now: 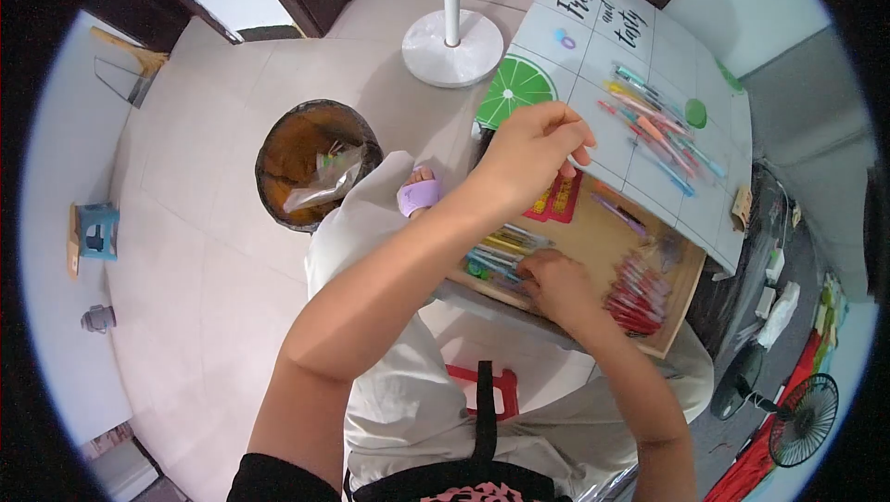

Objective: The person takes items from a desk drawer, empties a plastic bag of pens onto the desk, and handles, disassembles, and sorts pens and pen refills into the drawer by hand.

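Note:
My left hand (542, 145) is above the near edge of the tile-patterned tabletop (593, 94), its fingers curled in and nothing visible in them. Beyond it, several coloured pens (658, 131) lie loosely on that top. My right hand (561, 289) is down in the open wooden drawer (593, 256), fingers closed on pens at the left end; the fingertips are partly hidden. A group of pens (505, 252) lies beside those fingers. Several red-and-clear pens (638, 298) are bunched at the drawer's right. Red packets (556, 198) and a purple pen (619, 215) lie toward the back.
A dark-rimmed waste bin (320, 113) with plastic wrapping in it stands on the floor to the left. A white round stand base (452, 52) is behind the table. A black fan (803, 420) is at lower right. A red stool (505, 395) shows between my legs.

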Demonstrator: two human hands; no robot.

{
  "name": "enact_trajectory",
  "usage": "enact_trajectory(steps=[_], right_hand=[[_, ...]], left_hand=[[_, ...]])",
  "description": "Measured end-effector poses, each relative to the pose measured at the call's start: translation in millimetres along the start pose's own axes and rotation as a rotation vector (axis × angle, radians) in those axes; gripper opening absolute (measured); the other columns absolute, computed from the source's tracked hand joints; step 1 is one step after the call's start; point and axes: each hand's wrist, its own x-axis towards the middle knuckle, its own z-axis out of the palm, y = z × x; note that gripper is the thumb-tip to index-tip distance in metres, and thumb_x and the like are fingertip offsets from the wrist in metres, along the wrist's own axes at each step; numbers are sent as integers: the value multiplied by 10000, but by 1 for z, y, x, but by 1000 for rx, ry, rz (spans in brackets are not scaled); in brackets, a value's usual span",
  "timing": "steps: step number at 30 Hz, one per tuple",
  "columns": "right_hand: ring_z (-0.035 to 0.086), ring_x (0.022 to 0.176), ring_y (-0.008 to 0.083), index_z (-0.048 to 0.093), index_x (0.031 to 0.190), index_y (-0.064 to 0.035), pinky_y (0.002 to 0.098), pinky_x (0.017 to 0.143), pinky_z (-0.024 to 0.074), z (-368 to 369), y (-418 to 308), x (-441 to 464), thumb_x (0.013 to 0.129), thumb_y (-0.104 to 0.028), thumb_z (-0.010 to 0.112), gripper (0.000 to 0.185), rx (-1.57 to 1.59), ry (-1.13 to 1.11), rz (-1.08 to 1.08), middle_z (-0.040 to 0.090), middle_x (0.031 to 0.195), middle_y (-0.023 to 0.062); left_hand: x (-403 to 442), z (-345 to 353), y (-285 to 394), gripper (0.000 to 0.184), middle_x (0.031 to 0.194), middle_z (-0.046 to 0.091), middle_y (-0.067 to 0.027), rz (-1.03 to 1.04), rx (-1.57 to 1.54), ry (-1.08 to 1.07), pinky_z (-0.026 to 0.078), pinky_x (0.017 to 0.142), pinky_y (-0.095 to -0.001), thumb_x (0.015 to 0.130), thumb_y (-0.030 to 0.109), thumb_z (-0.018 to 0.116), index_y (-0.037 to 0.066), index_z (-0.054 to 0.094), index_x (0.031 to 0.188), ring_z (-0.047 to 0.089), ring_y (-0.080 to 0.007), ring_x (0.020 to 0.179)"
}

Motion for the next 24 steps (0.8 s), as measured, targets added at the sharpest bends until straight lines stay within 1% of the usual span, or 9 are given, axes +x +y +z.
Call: enact_trajectory(steps=[5, 7, 11, 14, 16, 18, 20, 22, 24], right_hand=[[577, 895, 295, 635, 910, -72, 393, 783, 470, 6, 6, 0, 724, -102, 621, 189, 38, 53, 8, 605, 919, 112], [572, 915, 288, 631, 931, -76, 388, 783, 472, 9, 9, -3, 730, -79, 602, 203, 7, -30, -92, 594, 928, 113], [568, 926, 280, 625, 946, -77, 388, 780, 474, 10, 11, -8, 742, -82, 590, 207, 4, 2, -129, 583, 925, 115], [581, 883, 273, 619, 936, -68, 375, 755, 477, -20, 9, -20, 743, -85, 603, 194, 158, 128, -133, 582, 876, 112], [590, 830, 265, 608, 893, -57, 359, 712, 476, -48, 11, -28, 739, -81, 623, 157, 296, 263, -109, 577, 830, 103], [589, 762, 265, 595, 854, -54, 350, 661, 465, -65, 37, -35, 730, -65, 638, 132, 192, 522, -98, 569, 792, 99], [536, 767, 307, 560, 855, -56, 402, 680, 434, -103, 60, -39, 756, -106, 613, 123, 114, 720, -13, 548, 830, 124], [527, 812, 296, 569, 878, -61, 394, 705, 413, -121, 88, -39, 732, -80, 628, 159, -123, 912, 52, 554, 840, 110], [520, 833, 294, 571, 879, -59, 390, 722, 404, -127, 104, -40, 726, -77, 634, 167, -159, 886, 99, 556, 845, 103]], left_hand=[[5, 2, -5, 188, 762, 605, -17, -17, 31, -2, 388, 567, -183, 889, 209, 503, 48, 596, 865, 518, -59, 639], [5, 3, -7, 184, 759, 602, -14, -16, 62, 0, 388, 565, -181, 895, 207, 501, 48, 590, 868, 522, -58, 647], [7, 10, -11, 179, 758, 597, -10, 17, 44, -30, 385, 563, -176, 900, 202, 499, 47, 583, 870, 519, -55, 655], [6, 14, -7, 176, 731, 582, -44, -45, 44, 3, 439, 603, -222, 872, 155, 503, -5, 574, 856, 527, -92, 640], [8, 14, -10, 182, 760, 586, -1, -39, 104, -8, 388, 568, -174, 912, 203, 487, 50, 576, 868, 515, -52, 662], [9, 18, -11, 183, 758, 581, 3, -37, 112, -7, 386, 559, -173, 917, 200, 482, 52, 573, 860, 508, -47, 655], [10, 21, -12, 180, 758, 577, 8, -39, 110, -29, 382, 550, -170, 919, 196, 479, 54, 570, 854, 500, -40, 650], [10, 26, -13, 180, 757, 574, 10, -45, 104, -37, 380, 546, -167, 920, 197, 480, 56, 569, 852, 495, -35, 647], [10, 30, -14, 179, 756, 572, 12, -53, 102, -41, 378, 542, -165, 920, 198, 481, 58, 568, 850, 490, -31, 645]])
